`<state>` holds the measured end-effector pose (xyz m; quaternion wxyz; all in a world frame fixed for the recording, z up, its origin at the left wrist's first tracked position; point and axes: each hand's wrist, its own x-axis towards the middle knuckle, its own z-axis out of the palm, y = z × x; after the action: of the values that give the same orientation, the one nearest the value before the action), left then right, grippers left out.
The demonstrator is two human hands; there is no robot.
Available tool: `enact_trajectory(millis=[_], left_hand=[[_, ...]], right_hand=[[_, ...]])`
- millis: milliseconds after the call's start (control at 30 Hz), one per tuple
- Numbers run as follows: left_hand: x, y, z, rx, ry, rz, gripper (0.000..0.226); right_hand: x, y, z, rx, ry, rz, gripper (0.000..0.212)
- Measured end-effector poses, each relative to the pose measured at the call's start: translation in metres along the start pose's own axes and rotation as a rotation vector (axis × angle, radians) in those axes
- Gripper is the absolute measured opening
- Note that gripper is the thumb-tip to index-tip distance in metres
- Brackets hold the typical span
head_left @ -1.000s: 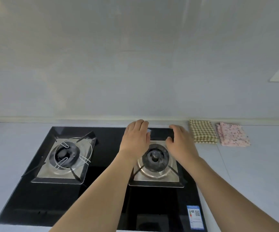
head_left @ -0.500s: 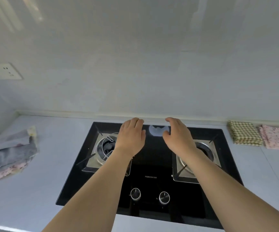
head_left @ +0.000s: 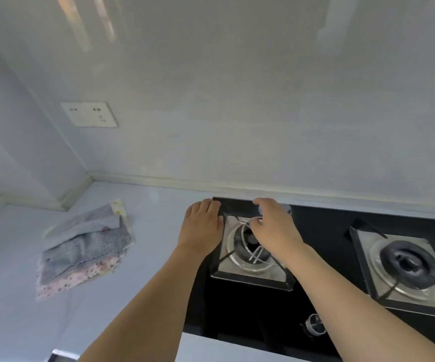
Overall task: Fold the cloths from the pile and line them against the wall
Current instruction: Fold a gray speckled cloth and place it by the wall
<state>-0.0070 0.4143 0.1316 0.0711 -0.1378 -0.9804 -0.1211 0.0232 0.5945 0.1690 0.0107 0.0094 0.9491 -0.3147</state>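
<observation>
The pile of cloths [head_left: 80, 246] lies loose and unfolded on the counter [head_left: 15, 296] at the left, near the corner where the two walls meet, grey pieces on top and a pink spotted one underneath; I judge it to be the stock still waiting to be folded. Both hands are well to its right, touching none of it: the left hand [head_left: 202, 228] hangs at the far left edge of the hob [head_left: 315, 231] and the right hand [head_left: 273, 228] over the left burner [head_left: 250, 246]. Each has relaxed fingers and holds nothing, probably free to take the next cloth.
</observation>
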Motion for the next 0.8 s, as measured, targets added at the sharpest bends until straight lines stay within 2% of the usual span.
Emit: enact_trajectory(millis=[167, 467, 567, 733, 800], left_hand=[[-0.041, -0.083, -0.006, 0.008, -0.061, -0.135, 0.037], [-0.101, -0.222, -0.041, 0.034, -0.086, -0.384, 0.029], [-0.107, -0.278, -0.053, -0.035, -0.083, -0.463, 0.032], [-0.108, -0.364, -0.043, -0.23, -0.297, -0.531, 0.029], [-0.109, -0.392, -0.028, -0.271, -0.315, -0.52, 0.027]], right_hand=[[0.013, -0.06, 0.053, 0.001, -0.075, -0.066, 0.047], [0.032, -0.152, 0.151, 0.005, -0.284, -0.292, 0.048], [0.039, -0.185, 0.186, -0.003, -0.328, -0.323, 0.045], [0.061, -0.227, 0.262, -0.06, -0.37, -0.334, 0.039], [0.067, -0.235, 0.296, -0.089, -0.398, -0.355, 0.036]])
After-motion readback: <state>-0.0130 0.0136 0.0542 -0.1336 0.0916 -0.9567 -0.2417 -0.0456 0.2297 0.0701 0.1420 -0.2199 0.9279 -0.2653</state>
